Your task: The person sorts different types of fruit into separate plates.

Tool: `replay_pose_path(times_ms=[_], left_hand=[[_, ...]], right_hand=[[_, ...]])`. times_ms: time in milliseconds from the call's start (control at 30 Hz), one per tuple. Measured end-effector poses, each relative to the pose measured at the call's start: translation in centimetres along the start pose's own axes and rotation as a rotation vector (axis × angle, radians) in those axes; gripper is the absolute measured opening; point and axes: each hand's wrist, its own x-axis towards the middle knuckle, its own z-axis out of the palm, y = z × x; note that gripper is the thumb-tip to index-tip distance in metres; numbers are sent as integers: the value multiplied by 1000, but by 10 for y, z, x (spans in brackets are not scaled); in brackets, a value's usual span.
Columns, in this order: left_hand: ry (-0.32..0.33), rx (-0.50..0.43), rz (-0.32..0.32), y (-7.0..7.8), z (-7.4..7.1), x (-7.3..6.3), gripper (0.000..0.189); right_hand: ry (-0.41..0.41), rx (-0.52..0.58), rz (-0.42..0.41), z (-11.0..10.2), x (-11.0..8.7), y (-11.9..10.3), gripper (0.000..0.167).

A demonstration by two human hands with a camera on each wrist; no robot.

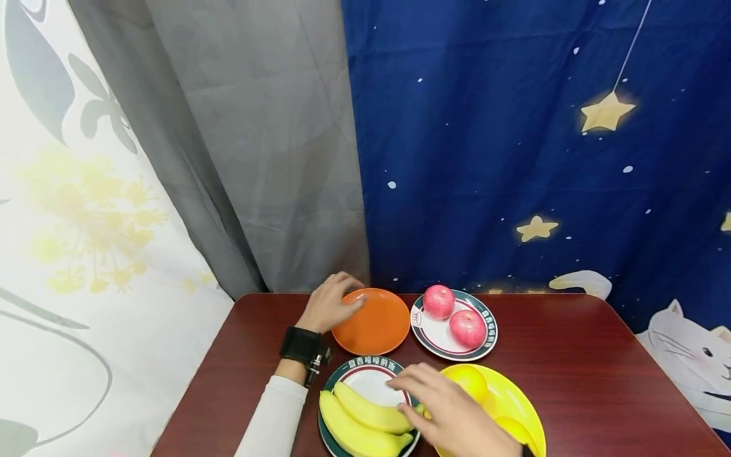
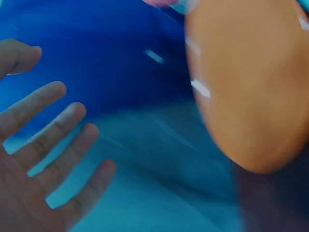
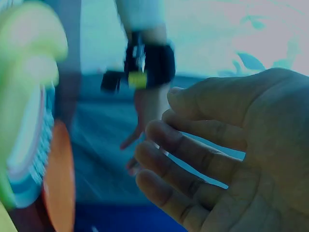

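Observation:
My left hand (image 1: 334,303) hovers over the left rim of an orange plate (image 1: 377,324). In the left wrist view its fingers (image 2: 67,125) spread apart, holding nothing, with the orange plate some way off. Two bananas (image 1: 365,431) lie on a white plate with a dark green rim (image 1: 362,379). Above their stem ends and the edge of a yellow plate (image 1: 522,400) is my right hand (image 1: 442,409), fingers loosely bent. The right wrist view shows nothing in its grasp. Yellow round fruits (image 1: 469,382) sit on the yellow plate, partly hidden by that hand.
Two red apples (image 1: 438,302) rest on another patterned plate (image 1: 419,330) at the back of the dark red table (image 1: 582,368). Grey (image 1: 274,158) and blue (image 1: 485,158) curtains hang right behind the table's far edge.

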Motion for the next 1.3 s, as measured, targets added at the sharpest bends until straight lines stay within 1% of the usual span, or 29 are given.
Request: replay_pose_path(times_ms=[33, 67, 100, 167, 233, 267, 333, 367, 400, 433, 467, 500, 600, 667, 733, 800, 867, 933, 967, 1000, 1033, 1100, 1133, 1167, 1200, 1267, 1300], left_hand=[[2, -6, -29, -12, 3, -4, 25], [4, -15, -57, -24, 6, -8, 24], [6, -25, -84, -34, 9, -12, 23], [6, -45, -132, -50, 15, -19, 23], [9, -85, -168, -63, 23, -27, 23], [12, -108, -171, -70, 29, -31, 24], [25, -121, -161, -92, 49, -37, 29], [31, -131, -149, -103, 59, -40, 32], [35, -134, -140, -112, 67, -42, 36], [45, -141, -116, -122, 75, -43, 39], [51, -151, -110, -125, 79, -44, 41], [50, -161, -116, -126, 80, -45, 42], [30, -226, -147, -110, 70, -50, 46], [4, -252, -171, -103, 65, -53, 50], [-23, -230, -167, -113, 73, -53, 56], [-62, -224, -165, -118, 77, -52, 61], [-96, -212, -156, -127, 82, -49, 64], [-132, -237, -181, -125, 80, -46, 67], [-149, -260, -195, -121, 76, -45, 68], [-157, -266, -196, -122, 77, -45, 69], [-166, -271, -205, -120, 75, -44, 70], [-177, -294, -237, -112, 69, -44, 71], [-177, -285, -232, -114, 72, -44, 70], [-175, -290, -242, -112, 70, -45, 70], [-173, -280, -249, -114, 73, -45, 70], [-167, -277, -288, -117, 77, -44, 68], [-164, -268, -306, -122, 82, -43, 67]], right_hand=[[-70, 31, 23, 6, 4, -4, 30], [-125, 39, 36, 12, 8, -7, 30], [-165, 35, 32, 20, 12, -8, 31], [-240, 1, 28, 35, 20, -10, 33], [-284, -57, -1, 52, 26, -9, 34], [-296, -98, -30, 60, 28, -8, 34], [-329, -162, -70, 72, 30, -7, 34], [-336, -181, -85, 76, 31, -6, 35], [-339, -202, -103, 81, 31, -5, 35], [-338, -217, -120, 83, 31, -5, 36], [-335, -223, -131, 85, 31, -4, 37], [-327, -235, -139, 87, 31, -4, 37], [-303, -266, -146, 89, 30, -4, 40], [-306, -273, -153, 91, 28, -5, 41], [-310, -267, -156, 93, 27, -6, 42], [-308, -264, -166, 95, 25, -6, 42], [-276, -297, -180, 98, 23, -6, 42], [-232, -354, -190, 101, 22, -7, 41], [-213, -382, -194, 102, 21, -6, 42], [-195, -404, -197, 103, 20, -7, 42], [-177, -420, -201, 105, 20, -6, 43], [-147, -443, -216, 107, 19, -6, 44], [-131, -452, -225, 109, 18, -6, 43], [-112, -462, -236, 111, 17, -5, 43], [-92, -474, -249, 112, 17, -5, 43], [-49, -508, -277, 115, 17, -5, 43], [-29, -526, -289, 116, 16, -5, 43]])
